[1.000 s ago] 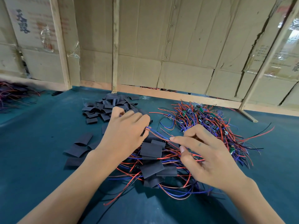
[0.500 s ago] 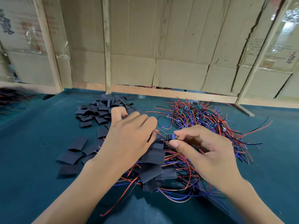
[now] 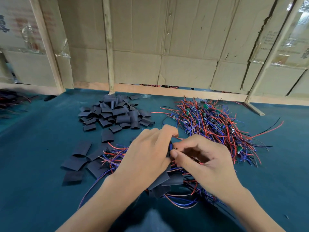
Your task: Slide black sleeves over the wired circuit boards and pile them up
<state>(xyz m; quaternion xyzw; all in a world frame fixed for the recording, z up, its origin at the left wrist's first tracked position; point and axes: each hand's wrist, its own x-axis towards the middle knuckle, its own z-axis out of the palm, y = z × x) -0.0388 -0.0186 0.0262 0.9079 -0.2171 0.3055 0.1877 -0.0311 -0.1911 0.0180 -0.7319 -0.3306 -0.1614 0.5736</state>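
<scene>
Printing on the cardboard at nine o'clock is too blurred to read. Loose black sleeves (image 3: 117,113) lie at eleven. The left hand (image 3: 147,158) and right hand (image 3: 204,161) meet mid-table (image 3: 33,148), both pinching one wired circuit board (image 3: 170,148). Bare boards (image 3: 212,124) are heaped at one o'clock.

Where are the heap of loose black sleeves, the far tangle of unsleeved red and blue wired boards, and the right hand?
heap of loose black sleeves (image 3: 115,113): head view, heap's middle.
tangle of unsleeved wired boards (image 3: 210,124): head view, tangle's centre.
right hand (image 3: 205,163): head view, back of hand.
</scene>
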